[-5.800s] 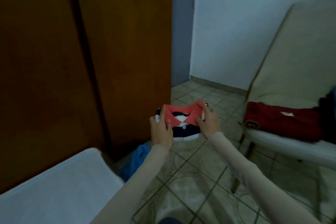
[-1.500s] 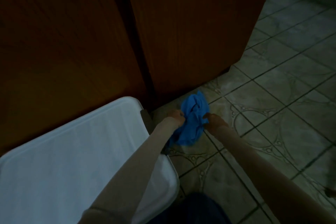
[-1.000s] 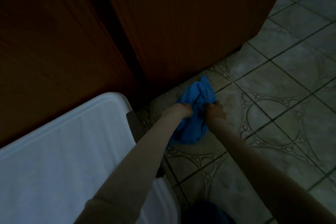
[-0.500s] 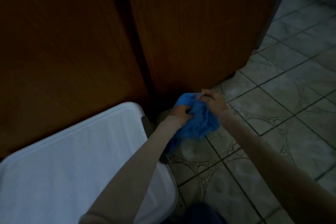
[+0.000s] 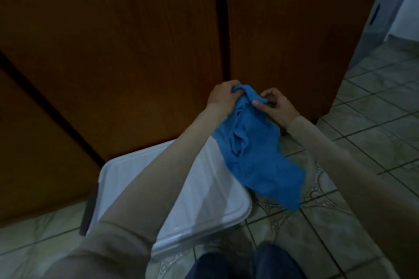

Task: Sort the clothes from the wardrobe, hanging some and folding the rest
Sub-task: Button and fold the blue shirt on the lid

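A crumpled blue garment (image 5: pixel 256 154) hangs in the air in front of the brown wardrobe doors (image 5: pixel 136 41). My left hand (image 5: pixel 223 96) grips its top edge on the left. My right hand (image 5: pixel 275 106) pinches the same edge just to the right, thumb and fingers curled on the cloth. The lower part of the garment droops over the corner of a white plastic lid (image 5: pixel 204 199) and the floor.
The white lid sits on a low container at lower left, close against the wardrobe. Patterned floor tiles (image 5: pixel 374 120) spread to the right. My dark-trousered knees (image 5: pixel 244 265) show at the bottom edge. A grey door frame (image 5: pixel 381 7) stands at upper right.
Both hands have lifted the blue garment off the floor and it now hangs stretched downward. My view has tilted up toward the wardrobe doors.
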